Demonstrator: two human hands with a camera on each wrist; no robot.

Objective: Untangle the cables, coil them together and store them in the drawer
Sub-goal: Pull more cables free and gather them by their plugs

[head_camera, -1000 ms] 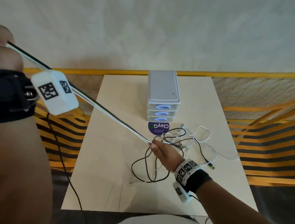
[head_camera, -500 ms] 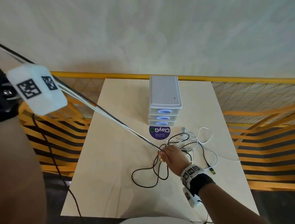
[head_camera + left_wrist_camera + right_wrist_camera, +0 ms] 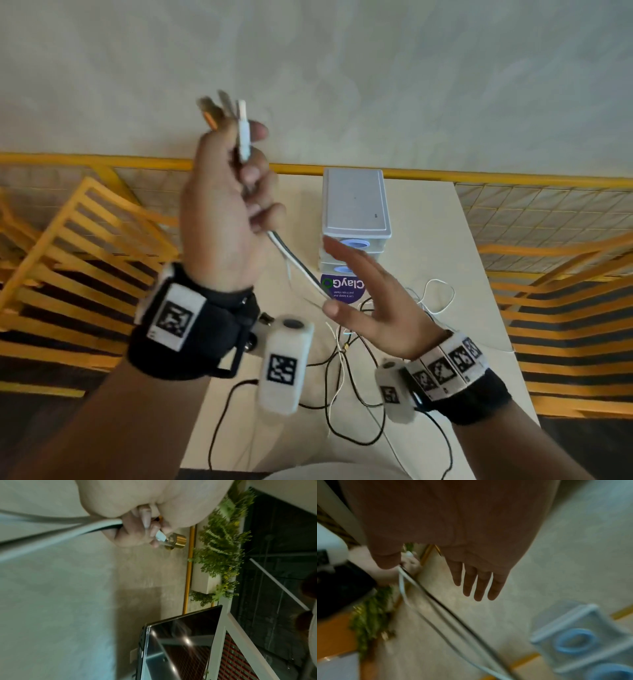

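My left hand (image 3: 250, 164) is raised at centre left and grips a bundle of black and white cables (image 3: 294, 263), their plug ends (image 3: 242, 130) sticking up above the fist. The left wrist view shows the same grip (image 3: 142, 524) with the cables (image 3: 68, 530) trailing away. The bundle slopes down to my right hand (image 3: 356, 284), which is open with straight fingers, the cables passing by its thumb. The rest of the cables (image 3: 359, 377) lie in loose loops on the table. The small grey drawer unit (image 3: 356, 205), its drawers closed, stands at the table's far edge.
The pale wooden table (image 3: 445, 240) carries a purple round sticker (image 3: 346, 287) in front of the drawers. A yellow rail (image 3: 513, 178) runs behind it. Yellow slatted frames (image 3: 85, 240) stand on both sides. In the right wrist view the drawer unit (image 3: 576, 628) is at lower right.
My left hand has swung in from the far upper left to the centre. My right hand has let go of its pinch on the cables, risen off the table and opened.
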